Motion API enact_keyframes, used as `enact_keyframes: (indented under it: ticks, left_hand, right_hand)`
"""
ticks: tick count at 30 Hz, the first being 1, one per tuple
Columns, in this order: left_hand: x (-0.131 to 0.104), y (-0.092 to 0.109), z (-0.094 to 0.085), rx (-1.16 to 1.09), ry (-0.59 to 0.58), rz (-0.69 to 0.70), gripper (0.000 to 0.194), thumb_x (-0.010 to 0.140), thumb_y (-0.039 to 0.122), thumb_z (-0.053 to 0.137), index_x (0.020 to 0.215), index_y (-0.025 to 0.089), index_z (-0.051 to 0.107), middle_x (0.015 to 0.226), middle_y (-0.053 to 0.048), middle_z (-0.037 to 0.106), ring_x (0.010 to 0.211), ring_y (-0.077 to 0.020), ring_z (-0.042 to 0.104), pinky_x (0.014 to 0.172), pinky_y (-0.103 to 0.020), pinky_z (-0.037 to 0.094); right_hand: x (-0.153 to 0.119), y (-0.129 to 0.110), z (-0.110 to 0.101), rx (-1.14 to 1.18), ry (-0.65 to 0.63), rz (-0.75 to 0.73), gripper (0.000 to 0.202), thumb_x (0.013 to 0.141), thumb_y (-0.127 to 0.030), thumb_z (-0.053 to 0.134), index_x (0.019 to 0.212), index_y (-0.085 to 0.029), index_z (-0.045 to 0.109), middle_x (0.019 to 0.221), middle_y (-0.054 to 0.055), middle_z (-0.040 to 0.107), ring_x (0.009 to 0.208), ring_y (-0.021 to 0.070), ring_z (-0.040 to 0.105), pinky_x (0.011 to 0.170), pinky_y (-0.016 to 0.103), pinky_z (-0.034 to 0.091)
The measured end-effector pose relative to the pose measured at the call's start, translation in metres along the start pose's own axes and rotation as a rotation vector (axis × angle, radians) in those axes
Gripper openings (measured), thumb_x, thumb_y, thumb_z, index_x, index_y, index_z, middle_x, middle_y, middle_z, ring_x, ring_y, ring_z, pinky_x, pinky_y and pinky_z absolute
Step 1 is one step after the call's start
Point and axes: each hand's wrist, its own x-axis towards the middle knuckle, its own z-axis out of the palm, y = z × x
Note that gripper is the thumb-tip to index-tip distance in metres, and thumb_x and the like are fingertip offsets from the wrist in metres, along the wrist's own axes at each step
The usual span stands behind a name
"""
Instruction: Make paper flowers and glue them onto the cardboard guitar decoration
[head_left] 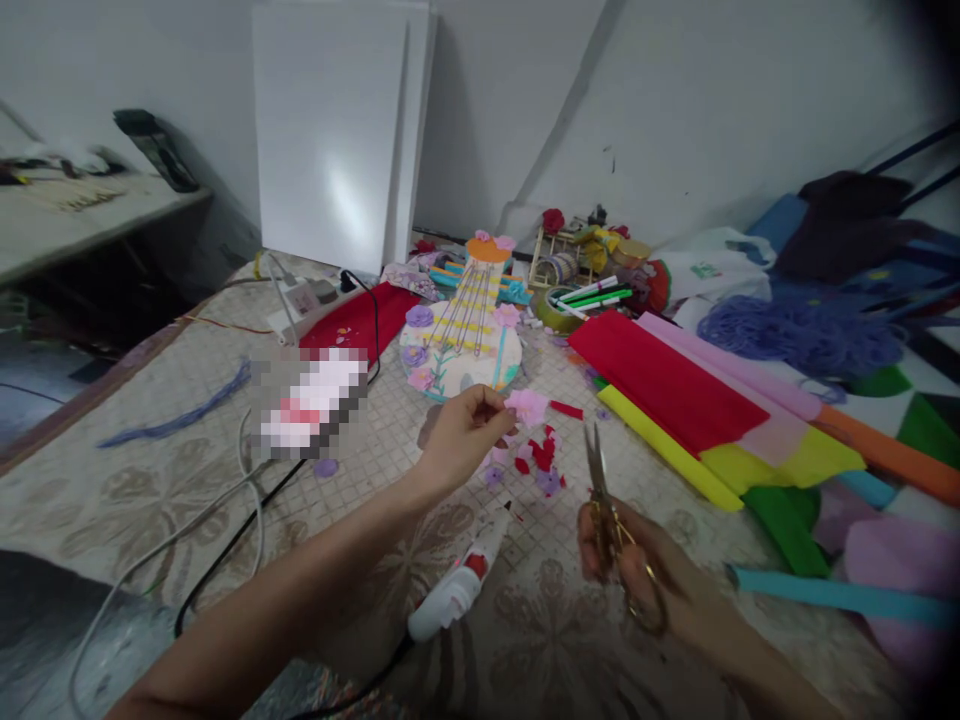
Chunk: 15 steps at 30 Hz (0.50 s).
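Between the fingertips of my left hand [469, 430] is a pink paper flower [527, 407], pinched at its left edge. My right hand [637, 560] grips gold-handled scissors [598, 480], blades pointing up and away from me. Under the flower lie small red paper scraps [541, 450] and purple paper flowers [549, 481]. A short red strip [566, 410] rests just right of the pink flower. Below my left hand, a white glue gun [457, 590] lies on the patterned tablecloth. Behind it stands a guitar-shaped craft [465, 340] decorated with paper flowers and strings.
Folded red paper [667, 380] and yellow paper [667, 450] lie at the right, near a blue roll [840, 592]. A power strip [300, 308] and a cable [247, 480] occupy the left. Markers [600, 295] sit at the back, with a white board [330, 130] against the wall.
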Motion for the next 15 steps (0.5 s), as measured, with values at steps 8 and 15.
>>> enact_keyframes:
  ticks: [8,15]
  left_hand:
    - [-0.002,0.000,-0.001,-0.025,0.072,0.022,0.011,0.075,0.020,0.060,0.072,0.015,0.050,0.061,0.001,0.061,0.051,-0.0057,0.054,0.048,-0.016,0.040]
    - [-0.003,-0.001,0.003,-0.131,0.093,0.032,0.011,0.076,0.018,0.058,0.073,0.015,0.048,0.061,0.000,0.062,0.054,-0.0082,0.059,0.053,-0.020,0.046]
  right_hand:
    - [0.015,-0.009,0.025,0.107,0.010,-0.030,0.055,0.076,-0.073,0.039,0.078,-0.020,0.048,0.054,-0.005,0.040,0.046,0.0100,0.037,0.044,0.023,0.035]
    - [0.022,-0.013,0.038,0.138,0.043,0.038,0.050,0.077,-0.068,0.045,0.071,-0.019,0.045,0.050,-0.007,0.035,0.042,0.0074,0.033,0.039,0.019,0.034]
